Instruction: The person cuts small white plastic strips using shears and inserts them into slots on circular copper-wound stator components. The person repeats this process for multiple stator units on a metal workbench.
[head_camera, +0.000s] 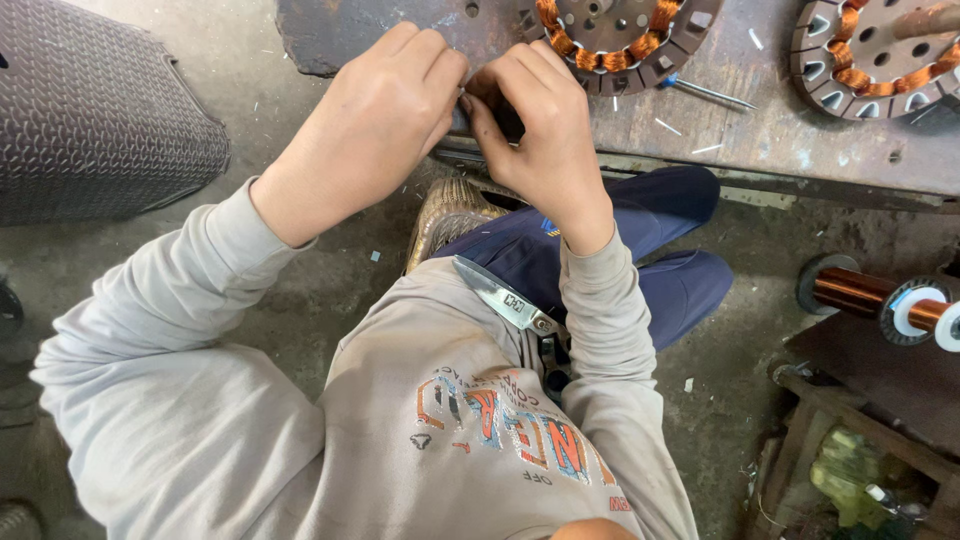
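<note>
Something small and dark (462, 118) is sitting pinched between both hands at the near edge of a worn metal workbench (760, 130); what it is cannot be told, since the fingers are covering most of it. The left hand (365, 130) is closing its fingertips onto it from the left, and the right hand (540, 125) is curling its thumb and fingers around it from the right, so the two hands are touching each other over it. Just beyond the right hand, a round ridged metal disc (620, 35) with shiny copper wire wound on its teeth is lying flat on the bench, and a second wound disc (870, 55) is lying well to the right. A thin screwdriver (705, 92) is lying between them. Grey metal snips (505, 297) are resting on the person's lap. The floor (290, 290) is rough grey concrete, with a spool of copper wire (880, 298) at the right.
</note>
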